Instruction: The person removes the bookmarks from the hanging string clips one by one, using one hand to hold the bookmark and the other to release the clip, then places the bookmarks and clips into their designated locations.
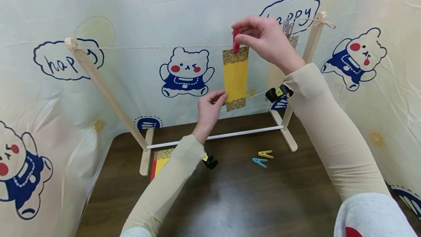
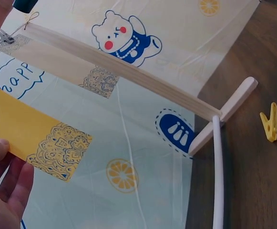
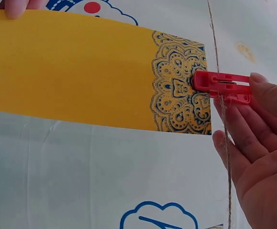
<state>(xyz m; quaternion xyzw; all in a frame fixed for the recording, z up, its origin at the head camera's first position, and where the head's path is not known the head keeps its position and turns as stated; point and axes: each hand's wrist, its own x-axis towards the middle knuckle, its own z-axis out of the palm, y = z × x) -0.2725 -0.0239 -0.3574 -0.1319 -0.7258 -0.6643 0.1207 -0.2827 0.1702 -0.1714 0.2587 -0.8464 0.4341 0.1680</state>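
Note:
A yellow card with dark lace-patterned ends [image 1: 235, 78] hangs upright by the twine [image 1: 148, 48]. My right hand [image 1: 268, 39] pinches the handles of a red clothespin [image 3: 224, 85] between thumb and fingers. The clothespin's jaws lie over the card's patterned top edge, and its body crosses the twine. Lower down, my left hand [image 1: 210, 109] pinches the card's left edge near the bottom, the thumb on the front face [image 2: 43, 129] and fingers behind. A yellow clothespin [image 1: 265, 154] and a blue clothespin [image 1: 260, 162] lie on the table below.
The twine runs between two wooden posts, left [image 1: 108, 94] and right [image 1: 314, 39], joined low by a white rod [image 1: 243, 133]. A beige patterned card [image 2: 57, 59] hangs from a metal clip [image 1: 288, 28] near the right post. Red and yellow cards [image 1: 161, 161] lie partly behind my left sleeve.

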